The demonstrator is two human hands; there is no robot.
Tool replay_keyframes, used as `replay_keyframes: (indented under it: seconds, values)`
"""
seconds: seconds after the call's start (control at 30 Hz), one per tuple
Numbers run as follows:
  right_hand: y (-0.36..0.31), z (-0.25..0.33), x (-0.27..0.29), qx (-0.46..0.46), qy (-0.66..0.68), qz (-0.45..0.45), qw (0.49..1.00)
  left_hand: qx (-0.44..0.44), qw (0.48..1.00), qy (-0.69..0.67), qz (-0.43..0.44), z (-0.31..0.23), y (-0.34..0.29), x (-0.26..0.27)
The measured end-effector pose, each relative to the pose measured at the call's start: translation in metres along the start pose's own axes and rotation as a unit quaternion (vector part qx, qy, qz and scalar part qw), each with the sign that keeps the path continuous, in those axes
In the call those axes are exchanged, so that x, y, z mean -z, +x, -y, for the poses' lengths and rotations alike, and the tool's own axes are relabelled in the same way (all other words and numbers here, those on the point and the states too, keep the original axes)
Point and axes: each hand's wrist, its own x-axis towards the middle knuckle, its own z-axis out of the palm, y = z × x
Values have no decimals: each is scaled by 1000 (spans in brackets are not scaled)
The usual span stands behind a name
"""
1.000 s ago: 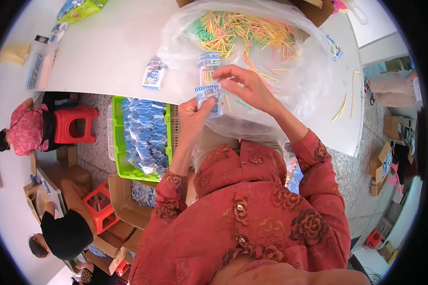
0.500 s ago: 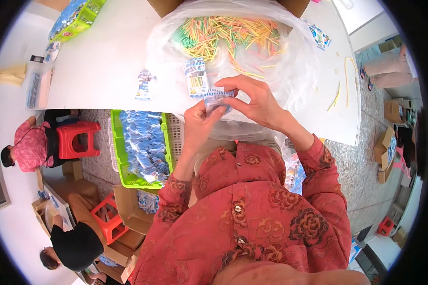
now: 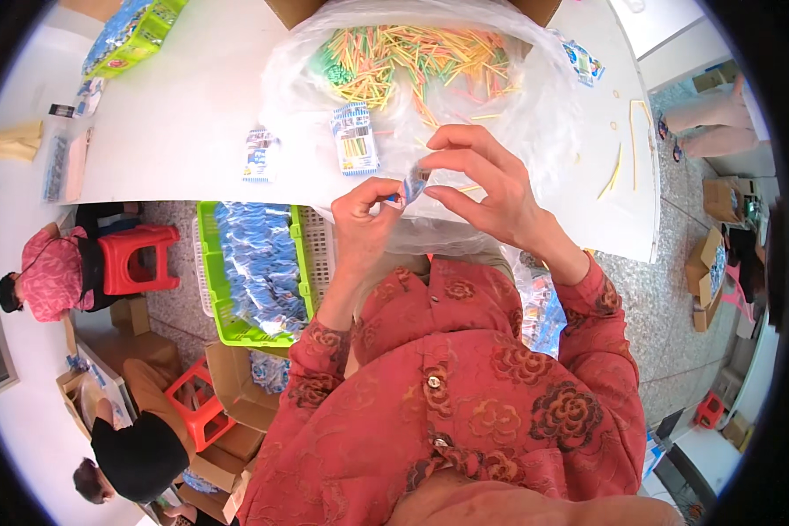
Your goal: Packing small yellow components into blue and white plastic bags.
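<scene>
A small blue-and-white plastic packet (image 3: pixel 415 182) is pinched between the thumb and fingers of my left hand (image 3: pixel 365 219), turned nearly edge-on. My right hand (image 3: pixel 495 193) is beside its upper edge, thumb and forefinger apart; whether a fingertip touches the packet I cannot tell. On the clear plastic sheeting just beyond lies a flat packet (image 3: pixel 355 140) with blue striped ends, and another packet (image 3: pixel 259 156) rests on the white table to its left. Farther back, a heap of short yellow, pink and green sticks (image 3: pixel 412 66) sits in the plastic bag (image 3: pixel 543 123).
Left of my lap stands a green crate (image 3: pixel 210 280) filled with blue packets. A second green crate (image 3: pixel 136 44) is at the table's far left. Loose yellow strips (image 3: pixel 616 171) lie on the right of the table (image 3: pixel 184 114). Two people and red stools (image 3: pixel 140 259) are at left.
The packet in my left hand has turned from flat to nearly edge-on. My right fingers have spread and shifted slightly right. The flat packet beyond has come fully into view.
</scene>
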Motion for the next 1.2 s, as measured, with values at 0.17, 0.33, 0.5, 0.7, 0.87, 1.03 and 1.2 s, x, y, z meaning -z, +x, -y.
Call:
replay_keyframes:
  seconds: [0.17,0.33,0.5,0.7,0.87,1.03,1.2]
  values:
    - [-6,1,2,-9,-44,-1,999,40,999,-36,8,-8,-2,-7]
    - [-7,4,5,-11,-42,-9,999,58,996,-64,17,-9,-3,-7]
    - [-8,5,4,81,-54,35,995,58,991,-114,32,-1,-3,-8]
    - [-14,4,3,51,-109,157,980,36,998,-19,51,-1,-6,-12]
    - [-13,3,-10,35,-117,132,984,-6,1000,18,21,3,-6,-20]
    - [-4,-28,-9,-114,143,61,981,84,993,-77,2,7,-5,-15]
    - [-2,-126,20,-229,26,-57,972,121,986,-113,-30,9,-1,-8]
